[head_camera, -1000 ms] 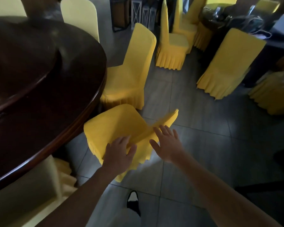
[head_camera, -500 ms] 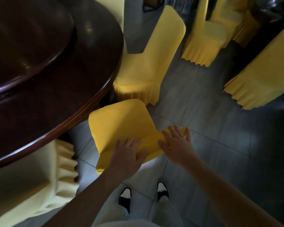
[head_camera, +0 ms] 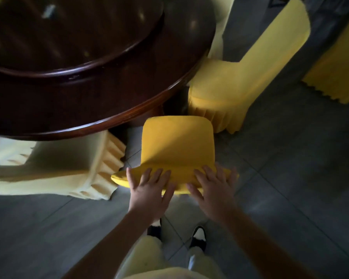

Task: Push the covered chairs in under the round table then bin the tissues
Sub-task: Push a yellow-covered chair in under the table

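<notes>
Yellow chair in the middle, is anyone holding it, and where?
Both hands lie on the yellow chair at its backrest top: left hand and right hand, fingers straight, pressing, not curled around it.

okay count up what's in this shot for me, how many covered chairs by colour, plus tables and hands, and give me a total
Bright yellow covered chairs: 3, the one being pushed, one to its right at the table, one at the far right edge
Pale yellow covered chairs: 1
Round dark wooden tables: 1
Hands: 2, left hand and right hand
Total: 7
</notes>
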